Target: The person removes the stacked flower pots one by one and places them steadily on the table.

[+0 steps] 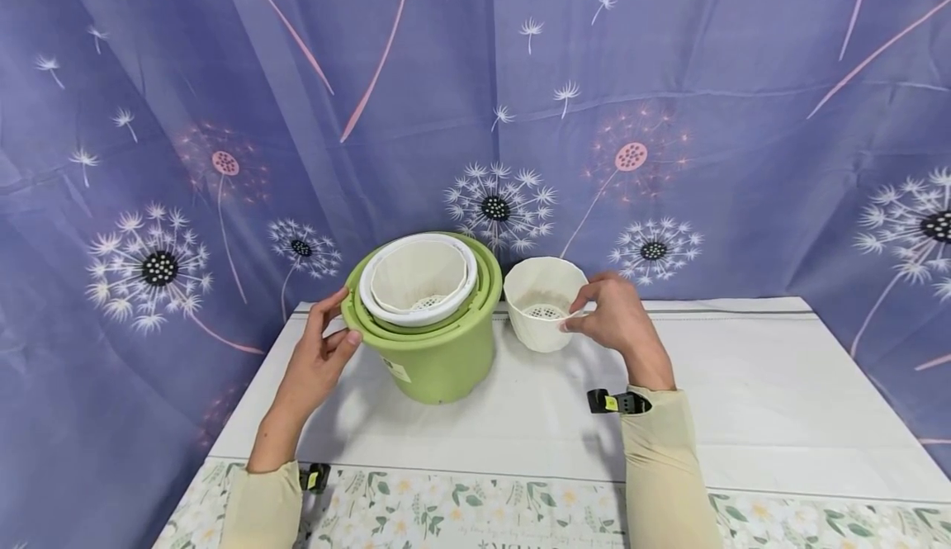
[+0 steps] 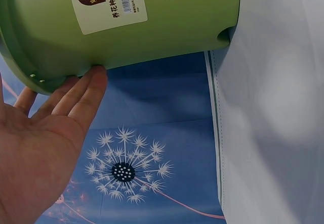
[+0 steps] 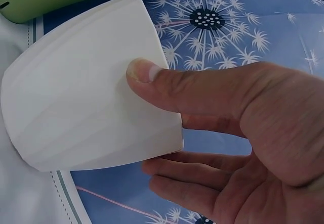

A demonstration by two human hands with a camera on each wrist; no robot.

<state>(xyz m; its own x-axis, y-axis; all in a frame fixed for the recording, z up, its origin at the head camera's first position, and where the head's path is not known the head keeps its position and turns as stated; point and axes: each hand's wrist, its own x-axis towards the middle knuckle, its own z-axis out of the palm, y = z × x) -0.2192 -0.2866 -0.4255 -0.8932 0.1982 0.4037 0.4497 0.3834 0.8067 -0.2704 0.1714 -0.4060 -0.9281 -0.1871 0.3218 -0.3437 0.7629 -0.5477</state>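
Note:
A green flowerpot (image 1: 446, 367) with a paper label (image 2: 124, 4) stands left of centre. Inside it sit another green rim (image 1: 416, 333), a white-rimmed pot (image 1: 365, 285) and a cream pot (image 1: 409, 268) with a perforated base. My left hand (image 1: 318, 359) touches the green pot's left side at its rim, and its fingers look fairly straight in the left wrist view. To the right, a cream-white faceted flowerpot (image 1: 531, 334) with drain holes is pinched at its rim by my right hand (image 1: 612, 318), thumb outside. Whether its base touches the table cannot be told.
The table wears a white cover (image 1: 743, 400) with a floral front band (image 1: 446, 508). A purple-blue dandelion-print curtain (image 1: 520, 136) hangs right behind the pots and along the left side. A black wrist strap (image 1: 620, 402) sits at the right sleeve.

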